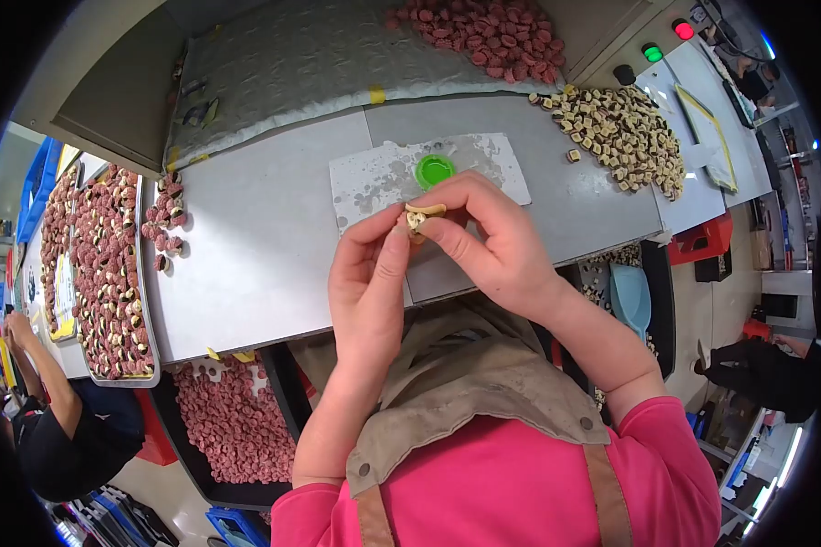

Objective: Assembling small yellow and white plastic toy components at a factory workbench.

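Observation:
Both my hands meet over the near edge of the worktable (237,246), fingers closed in a pinch. Between the fingertips of my left hand (374,283) and my right hand (497,246) is a small cream-coloured piece (415,220) with dark spots. Its far side is hidden by my fingers. A pale yellow covering (427,210) shows at the tip of my right index finger. Just beyond my hands, a bright green round dish (435,170) rests on a white, grey-stained board (374,178).
Small cream-and-brown pieces (625,132) are heaped at right; pink-red pieces (506,41) lie at the back. At left stands a metal tray (146,319) of mixed pieces. Below sit a black bin (192,456) and a light blue scoop (629,296). A co-worker's arm (41,360) is far left.

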